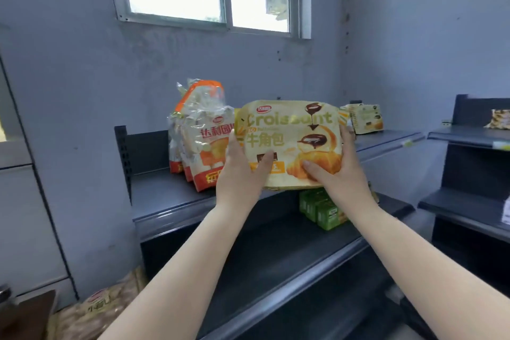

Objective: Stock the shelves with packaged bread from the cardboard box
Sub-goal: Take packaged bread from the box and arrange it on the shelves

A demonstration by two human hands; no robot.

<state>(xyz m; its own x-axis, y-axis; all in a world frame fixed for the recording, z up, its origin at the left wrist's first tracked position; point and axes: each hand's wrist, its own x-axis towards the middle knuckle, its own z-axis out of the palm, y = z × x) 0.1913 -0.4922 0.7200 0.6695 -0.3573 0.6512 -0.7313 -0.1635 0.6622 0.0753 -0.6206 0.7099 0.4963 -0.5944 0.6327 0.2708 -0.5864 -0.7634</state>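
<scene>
A yellow croissant bread pack (289,132) stands upright over the top shelf (165,199), its printed face toward me. My left hand (240,171) grips its lower left edge, thumb on the front. My right hand (339,168) grips its lower right edge, thumb across the croissant picture. Just left of it, several orange-and-clear bread bags (198,135) stand in a row on the same shelf. At the bottom left, more packaged bread (96,309) lies low down; the cardboard box itself is not clearly visible.
Green cartons (323,210) sit on the shelf below, partly under my right wrist. A small yellow pack (364,119) stands at the top shelf's far right. Another dark shelf unit (469,135) stands to the right with a pack (499,119) on it. A window is above.
</scene>
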